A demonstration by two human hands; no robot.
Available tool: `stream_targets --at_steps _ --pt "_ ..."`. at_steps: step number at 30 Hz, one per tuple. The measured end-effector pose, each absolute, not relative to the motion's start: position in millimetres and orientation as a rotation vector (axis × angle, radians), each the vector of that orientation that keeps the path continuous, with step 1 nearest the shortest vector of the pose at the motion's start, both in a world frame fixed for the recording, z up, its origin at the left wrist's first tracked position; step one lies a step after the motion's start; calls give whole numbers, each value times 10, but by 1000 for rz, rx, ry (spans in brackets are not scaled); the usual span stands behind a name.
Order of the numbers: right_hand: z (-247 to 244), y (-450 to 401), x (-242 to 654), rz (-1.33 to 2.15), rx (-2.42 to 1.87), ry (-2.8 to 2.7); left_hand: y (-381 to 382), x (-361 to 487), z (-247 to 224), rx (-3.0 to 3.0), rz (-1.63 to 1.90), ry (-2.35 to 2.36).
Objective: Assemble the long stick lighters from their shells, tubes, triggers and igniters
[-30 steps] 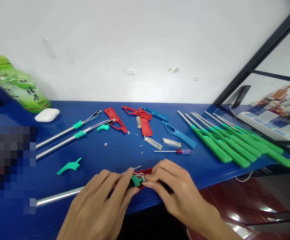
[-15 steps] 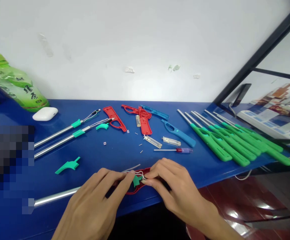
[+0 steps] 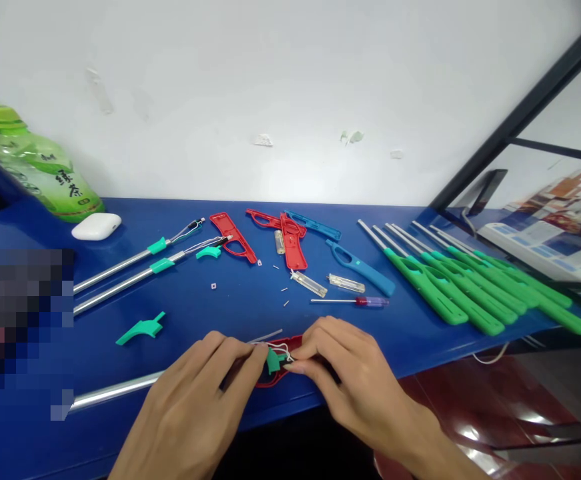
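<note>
Working at blue worktop (image 3: pixel 240 300). Curling left hand (image 3: pixel 195 390) over left part of red shell (image 3: pixel 296 342); can't tell grip underneath. Pinching with right hand (image 3: pixel 353 363) at shell's right. Got shell between hands, near worktop's front edge. See green trigger (image 3: pixel 274 361) inside shell, white wires (image 3: pixel 281 347) above shell, running into right fingertips.

Near the front edge of the blue table (image 3: pixel 180 313), the red plastic handle shell (image 3: pixel 296 342) lies between the left hand (image 3: pixel 190 400) and the right hand (image 3: pixel 355 373), a teal plastic trigger (image 3: pixel 273 361) in it. A silver metal tube (image 3: pixel 120 389) sticks out leftward past the left hand — two slender silver rods (image 3: pixel 113 271) lie behind it, side by side. The rounded white case (image 3: pixel 96 227) sits before the green plastic bottle (image 3: pixel 47 177) (far left, by the wall). Behind the right hand lies the red-and-purple-handled screwdriver (image 3: pixel 370 302); green plastic lighters (image 3: pixel 435 293) fill the right.
</note>
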State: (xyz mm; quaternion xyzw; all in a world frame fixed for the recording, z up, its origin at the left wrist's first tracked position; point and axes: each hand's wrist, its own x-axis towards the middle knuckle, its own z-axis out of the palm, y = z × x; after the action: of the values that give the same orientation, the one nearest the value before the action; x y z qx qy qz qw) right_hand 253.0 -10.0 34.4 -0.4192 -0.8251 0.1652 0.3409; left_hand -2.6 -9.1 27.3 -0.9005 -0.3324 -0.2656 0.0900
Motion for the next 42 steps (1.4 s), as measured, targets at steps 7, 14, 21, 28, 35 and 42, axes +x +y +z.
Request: stream_targets --at_steps 7,14,21,28,35,42 --pt "318 -84 2523 464 -1084 -2108 -95 31 280 -2658 -829 -1040" --pt "341 -46 2548 379 -969 -2198 -120 42 275 -2587 -779 -1013" --pt "365 -24 2560 397 -980 -2194 -111 29 230 -2578 -775 -967" --pt "326 -32 2554 455 -1030 -2139 -78 43 263 -2551 -760 -933" --pt "353 -47 2554 324 -1029 -2212 -99 116 406 -2501 -691 -899" --pt "445 20 2580 334 -972 -2280 -73 117 477 -2526 -587 -826"
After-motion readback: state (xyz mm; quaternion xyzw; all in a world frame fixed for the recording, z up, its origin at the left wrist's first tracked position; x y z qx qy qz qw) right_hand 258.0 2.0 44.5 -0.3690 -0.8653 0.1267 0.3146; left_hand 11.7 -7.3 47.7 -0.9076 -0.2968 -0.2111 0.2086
